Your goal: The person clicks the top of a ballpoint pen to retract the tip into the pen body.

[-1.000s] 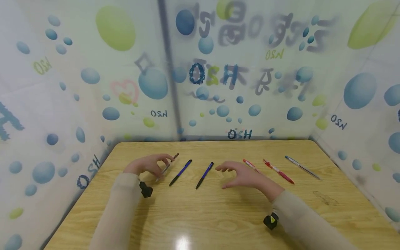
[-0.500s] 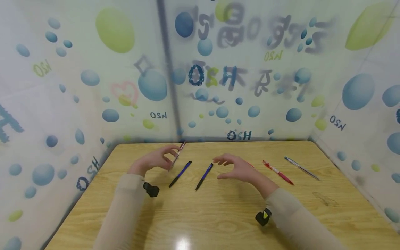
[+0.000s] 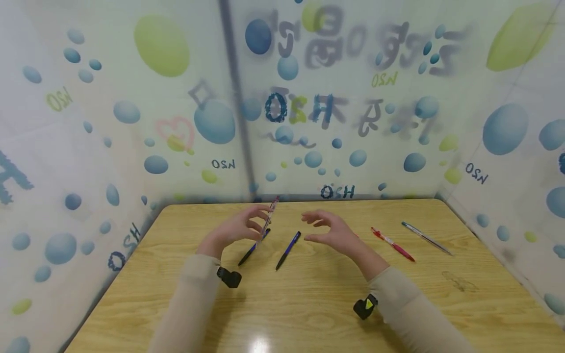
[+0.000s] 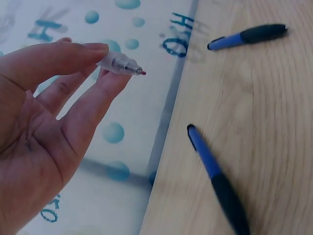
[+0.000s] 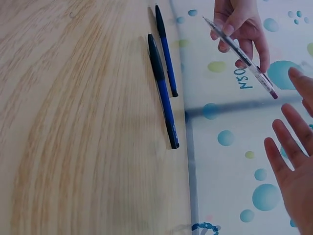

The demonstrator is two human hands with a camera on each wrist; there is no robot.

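My left hand (image 3: 236, 229) pinches a clear pen (image 3: 268, 221) between thumb and fingers, holding it raised over the table. In the right wrist view this pen (image 5: 242, 55) slants, with a dark reddish end pointing toward my right hand. Its tip (image 4: 142, 72) shows red in the left wrist view. My right hand (image 3: 332, 234) hovers with fingers spread and slightly bent, holding nothing, a short gap away from the pen. Two blue-and-black pens lie between and below the hands: the left one (image 3: 249, 253) partly behind the clear pen, the other one (image 3: 288, 250) nearer the middle.
Right of my right hand lie a red pen (image 3: 394, 244) and a clear pen with a blue end (image 3: 426, 238). Another red pen is mostly hidden behind that hand. A wood-grain table (image 3: 282, 309) meets patterned curtains (image 3: 375, 181) at its back and sides.
My left hand has lifted the clear pen off the table and carried it rightward, over the left blue pen. My right hand has risen slightly, covering more of one red pen.
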